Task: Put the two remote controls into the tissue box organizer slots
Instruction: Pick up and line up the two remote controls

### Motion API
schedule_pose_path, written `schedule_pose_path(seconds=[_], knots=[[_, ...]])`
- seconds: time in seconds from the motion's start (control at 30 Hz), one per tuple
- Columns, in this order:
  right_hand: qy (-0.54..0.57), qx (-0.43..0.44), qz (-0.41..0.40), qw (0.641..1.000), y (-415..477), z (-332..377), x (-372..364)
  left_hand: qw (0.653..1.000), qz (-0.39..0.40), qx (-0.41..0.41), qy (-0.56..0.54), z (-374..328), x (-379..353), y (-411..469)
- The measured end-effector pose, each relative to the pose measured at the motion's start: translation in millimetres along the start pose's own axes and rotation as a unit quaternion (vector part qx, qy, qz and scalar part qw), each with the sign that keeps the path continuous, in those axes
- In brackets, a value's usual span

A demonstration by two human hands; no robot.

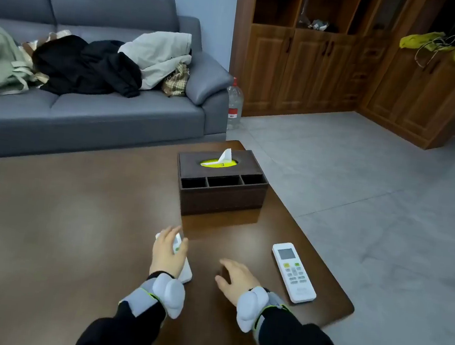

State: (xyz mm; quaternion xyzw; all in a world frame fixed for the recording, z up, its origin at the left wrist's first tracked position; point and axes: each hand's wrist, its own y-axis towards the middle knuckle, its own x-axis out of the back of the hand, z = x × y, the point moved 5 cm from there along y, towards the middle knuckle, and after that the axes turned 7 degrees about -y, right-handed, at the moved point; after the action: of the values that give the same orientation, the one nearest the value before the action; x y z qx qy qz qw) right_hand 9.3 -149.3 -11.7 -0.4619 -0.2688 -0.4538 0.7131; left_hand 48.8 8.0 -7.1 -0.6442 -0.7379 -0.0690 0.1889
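A dark brown tissue box organizer (pixel 219 197) stands on the brown table (pixel 74 211), with three open slots along its near top edge and a white tissue sticking out of the lid. My left hand (pixel 167 252) lies over a white remote control (pixel 185 271), fingers curled around it; most of that remote is hidden. A second white remote control (pixel 293 272) lies flat, buttons up, near the table's right edge. My right hand (pixel 235 279) rests on the table between the two remotes, fingers apart, holding nothing.
The table's right edge and rounded corner (pixel 347 308) are close to the second remote. A grey sofa (pixel 100 106) with clothes and bags stands beyond the table. A plastic bottle (pixel 234 103) stands on the grey floor, and wooden cabinets (pixel 331 70) line the far wall.
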Motion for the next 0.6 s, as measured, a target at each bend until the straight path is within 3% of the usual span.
schedule_pose_path(seconds=[0.13, 0.3, 0.43, 0.6], knots=[[0.192, -0.005, -0.004, 0.981, 19, 41, -7, 0.988, -0.04, 0.101, -0.112, 17, 9, 10], [0.388, -0.056, 0.013, 0.92, 39, 69, -17, 0.957, -0.023, 0.188, -0.218, 38, 2, 15], [0.455, -0.085, 0.019, 0.886, 39, 66, -17, 0.927, -0.026, 0.226, -0.298, 42, -6, 15], [0.449, -0.122, 0.016, 0.885, 29, 38, -8, 0.872, -0.007, 0.276, -0.405, 39, -36, 2]])
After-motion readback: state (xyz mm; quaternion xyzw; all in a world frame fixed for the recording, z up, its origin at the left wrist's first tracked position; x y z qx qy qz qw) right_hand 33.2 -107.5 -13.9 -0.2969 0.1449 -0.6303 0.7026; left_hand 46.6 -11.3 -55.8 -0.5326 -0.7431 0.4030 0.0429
